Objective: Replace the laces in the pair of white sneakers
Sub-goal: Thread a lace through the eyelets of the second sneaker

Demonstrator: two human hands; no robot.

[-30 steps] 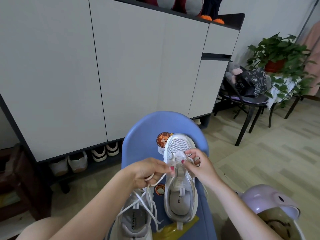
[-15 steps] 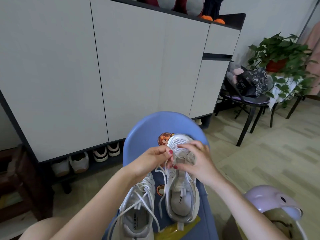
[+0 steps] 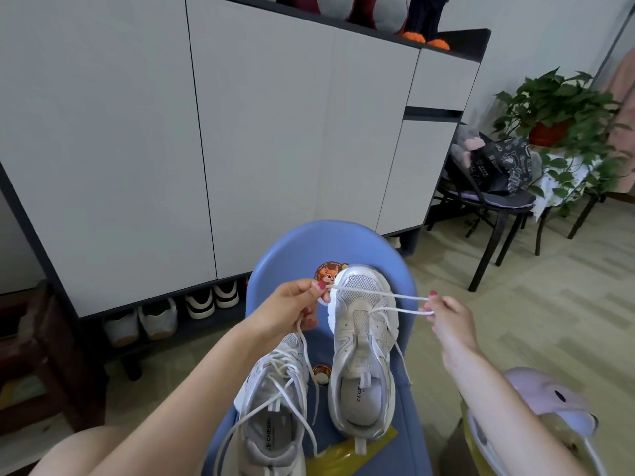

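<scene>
Sneakers, white and a pair, lie on a blue chair seat (image 3: 295, 249) in the lower middle of the frame, toes pointing up the picture. The right sneaker (image 3: 364, 352) sits higher, with its mesh toe near a round cartoon sticker (image 3: 327, 272) on the chair's back; its upper eyelets look unlaced and the tongue is exposed. A white lace (image 3: 381, 296) runs across its toe area in two strands, stretched between the hands. The left hand (image 3: 287, 305) pinches one end of the lace between thumb and forefinger just left of the toe, and more lace hangs down from that hand towards the left sneaker (image 3: 271, 400), which lies lower and to the left, its lace loose and tangled over the opening. The right hand (image 3: 450, 314), right of the shoe, pinches the looped far end of the lace at its fingertips. A small round gold-coloured object (image 3: 321, 372) lies between the two shoes, and a yellow translucent piece (image 3: 347, 453) shows beneath their heels. A lilac, animal-shaped container (image 3: 546, 403) stands at the lower right. Behind the chair, a tall pale cabinet (image 3: 137, 132) fills the upper left, with several shoes (image 3: 161, 319) tucked beneath it. At the upper right stand a dark chair (image 3: 494, 214) carrying a black bag (image 3: 498, 166) and a leafy potted plant (image 3: 556, 108).
</scene>
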